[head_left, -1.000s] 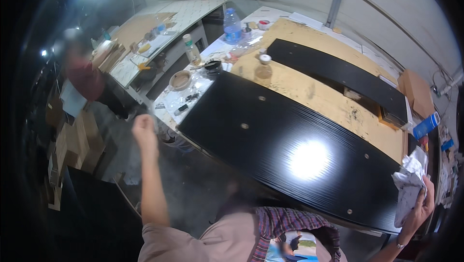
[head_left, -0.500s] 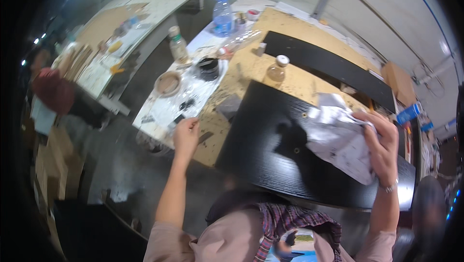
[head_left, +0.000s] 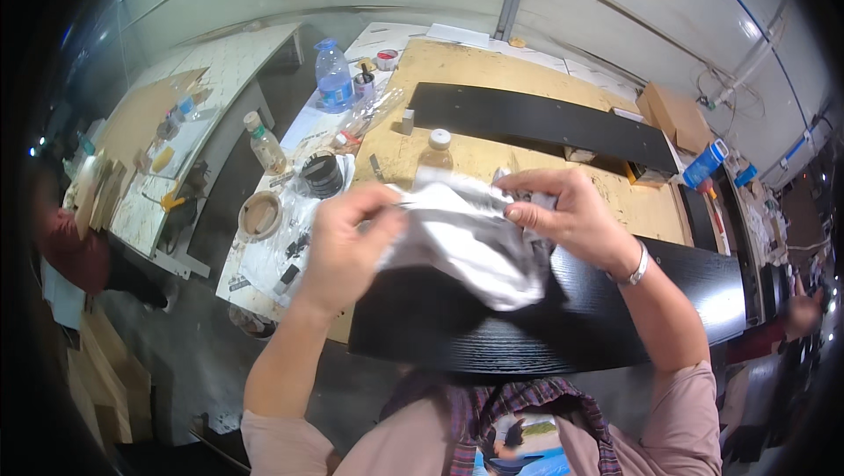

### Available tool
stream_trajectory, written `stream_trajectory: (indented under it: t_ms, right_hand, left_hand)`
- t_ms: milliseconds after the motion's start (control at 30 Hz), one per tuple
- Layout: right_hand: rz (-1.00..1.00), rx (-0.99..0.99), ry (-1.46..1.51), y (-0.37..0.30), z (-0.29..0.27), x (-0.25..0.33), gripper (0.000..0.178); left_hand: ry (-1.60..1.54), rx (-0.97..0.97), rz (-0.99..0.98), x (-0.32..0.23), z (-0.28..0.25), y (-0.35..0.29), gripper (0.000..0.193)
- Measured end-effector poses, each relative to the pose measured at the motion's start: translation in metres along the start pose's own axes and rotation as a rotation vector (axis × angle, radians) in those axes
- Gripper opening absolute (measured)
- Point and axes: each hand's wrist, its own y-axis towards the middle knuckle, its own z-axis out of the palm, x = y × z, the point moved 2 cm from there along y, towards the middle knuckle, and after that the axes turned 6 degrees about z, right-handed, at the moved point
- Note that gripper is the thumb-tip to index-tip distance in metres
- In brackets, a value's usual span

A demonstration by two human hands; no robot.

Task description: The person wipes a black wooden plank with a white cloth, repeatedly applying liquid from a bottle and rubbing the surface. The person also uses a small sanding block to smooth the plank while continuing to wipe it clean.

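Note:
A crumpled white cloth (head_left: pixel 479 252) with grey smudges is held up in front of me, above a glossy black board (head_left: pixel 440 335). My right hand (head_left: pixel 576 217) pinches the cloth's upper right edge between thumb and fingers. At its left edge, my left hand (head_left: pixel 347 243) is closed on the cloth, slightly blurred by motion. Below the cloth, part of the board's surface is hidden. Just behind it stands a glass bottle (head_left: pixel 437 152) with a white cap, its lower part covered by the cloth.
To the left are a round tub of brown stuff (head_left: pixel 261 215), a black-stained container (head_left: pixel 322 174) and a green-necked bottle (head_left: pixel 264 144). Farther back are a large blue plastic bottle (head_left: pixel 333 76) and a long black board (head_left: pixel 536 124). A blue can (head_left: pixel 705 164) lies at right. Another person (head_left: pixel 75 247) is far left.
My right hand has brought the cloth leftward and up off the board. My left hand has moved right from the table's left side and taken hold of the cloth. The view has shifted.

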Motion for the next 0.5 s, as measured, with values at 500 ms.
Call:
stream_trajectory:
  t_ms: [500]
  right_hand:
    - [-0.239, -0.002, -0.245, 0.006, -0.007, -0.017, 0.029]
  left_hand:
    - [-0.178, -0.070, -0.160, -0.009, 0.023, 0.007, 0.014]
